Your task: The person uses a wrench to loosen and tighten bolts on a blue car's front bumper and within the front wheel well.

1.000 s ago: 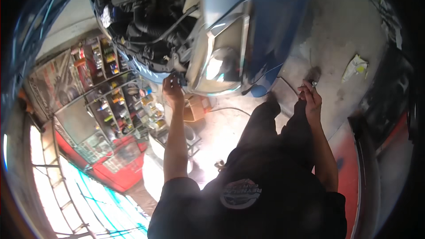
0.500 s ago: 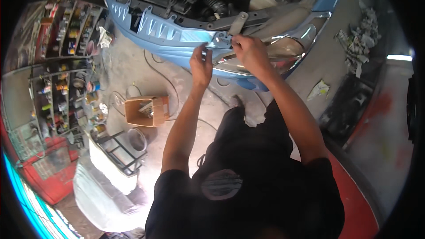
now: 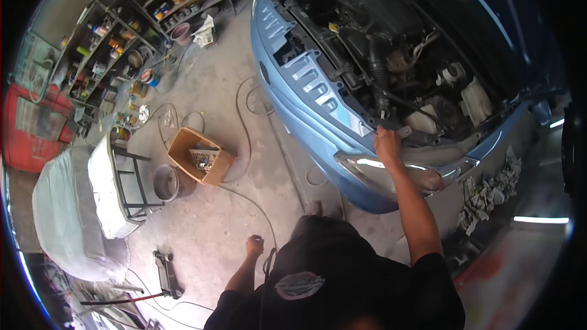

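A blue car front stands ahead with its engine bay (image 3: 391, 43) uncovered. My right hand (image 3: 387, 146) is at the top edge of the blue bumper (image 3: 312, 131), just above the inner end of the headlight (image 3: 391, 174). Its fingers are bent together there, and whatever they pinch is hidden. Beside them a small metal bracket (image 3: 403, 132) sticks out. My left hand (image 3: 254, 245) hangs low over the floor, away from the car. The fingers are curled in, and I cannot make out anything inside them.
An open cardboard box (image 3: 202, 156) and a grey bucket (image 3: 173, 182) stand on the floor at left. Hoses (image 3: 247, 128) trail across the concrete. A floor jack (image 3: 166, 274) lies lower left, shelves of cans (image 3: 177, 0) stand behind, and crumpled paper (image 3: 489, 192) lies at right.
My left hand has come away from the bumper, down and back toward my side. My right hand stays by the headlight's inner end. The view has swung to the left.
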`<state>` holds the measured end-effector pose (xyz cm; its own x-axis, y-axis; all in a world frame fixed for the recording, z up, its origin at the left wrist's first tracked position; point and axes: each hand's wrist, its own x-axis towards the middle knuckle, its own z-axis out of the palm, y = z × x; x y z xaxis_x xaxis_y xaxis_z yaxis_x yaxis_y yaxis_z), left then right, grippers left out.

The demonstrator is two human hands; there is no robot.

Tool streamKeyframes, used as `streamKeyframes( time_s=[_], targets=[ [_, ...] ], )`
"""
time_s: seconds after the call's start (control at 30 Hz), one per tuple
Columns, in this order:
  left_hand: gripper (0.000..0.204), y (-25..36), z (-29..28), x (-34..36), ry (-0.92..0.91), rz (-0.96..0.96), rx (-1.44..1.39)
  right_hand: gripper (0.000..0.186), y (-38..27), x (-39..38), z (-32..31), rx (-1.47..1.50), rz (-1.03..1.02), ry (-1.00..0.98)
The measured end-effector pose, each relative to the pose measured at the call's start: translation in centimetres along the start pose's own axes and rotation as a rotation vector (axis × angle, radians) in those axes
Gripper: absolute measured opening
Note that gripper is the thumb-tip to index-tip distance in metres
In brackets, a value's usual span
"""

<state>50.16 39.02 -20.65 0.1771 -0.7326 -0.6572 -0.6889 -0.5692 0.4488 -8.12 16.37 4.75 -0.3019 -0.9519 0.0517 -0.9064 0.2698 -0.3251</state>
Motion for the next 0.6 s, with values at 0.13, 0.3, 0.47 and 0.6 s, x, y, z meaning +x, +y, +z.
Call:
streamKeyframes(
  time_s=[0.13,0.3,0.47,0.6],
  targets=[
    [0.027,1.4,-2.0,-4.8,-0.03,-0.127,-0.293,0.009,-1.5,0.4,0.2,0.138,-0.164,0.013],
    [0.026,4.6,-4.8,0.8,-0.095,0.257,-0.152,0.01,-0.1,0.1,1.3,0.441,-0.071,0.041],
    [0.035,17.8,-14.1,2.7,-0.12,0.23,-0.569,0.024,-8.3,0.1,-0.3,1.289,0.343,-0.234],
    [0.032,26.9,-25.2,3.9,-0.208,0.455,-0.797,0.029,-17.5,3.0,3.4,1.421,0.327,-0.325]
  ],
)
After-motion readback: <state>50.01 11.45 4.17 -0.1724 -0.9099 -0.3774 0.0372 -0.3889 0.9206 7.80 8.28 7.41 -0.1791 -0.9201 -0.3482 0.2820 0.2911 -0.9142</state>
